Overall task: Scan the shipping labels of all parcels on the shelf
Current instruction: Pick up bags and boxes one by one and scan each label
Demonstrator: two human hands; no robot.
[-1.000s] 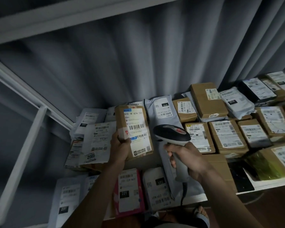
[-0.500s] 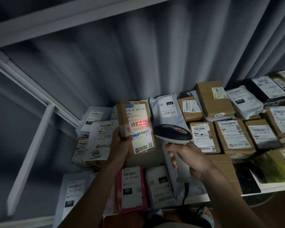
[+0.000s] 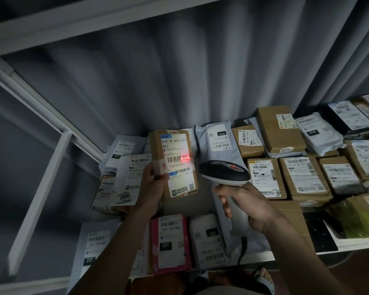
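- Cardboard, brown and box-shaped, the small parcel (image 3: 172, 165) sits at centre frame, lifted off the white shelf (image 3: 349, 243) and tipped label-up so its white shipping label (image 3: 178, 165) faces the reader.
- Your left hand (image 3: 152, 186) grasps the parcel's lower left edge, thumb (image 3: 163, 177) curled onto the label's border, leaving the barcode uncovered.
- Your right hand (image 3: 249, 206) is clenched round the handle of the white-and-black handheld scanner (image 3: 225, 172), just right of the parcel, aimed left.
- A red scan line (image 3: 184, 157) falls on the barcode's right end; likely it should cross the whole code.
- Many labelled parcels lie across the shelf, at lower centre and right.
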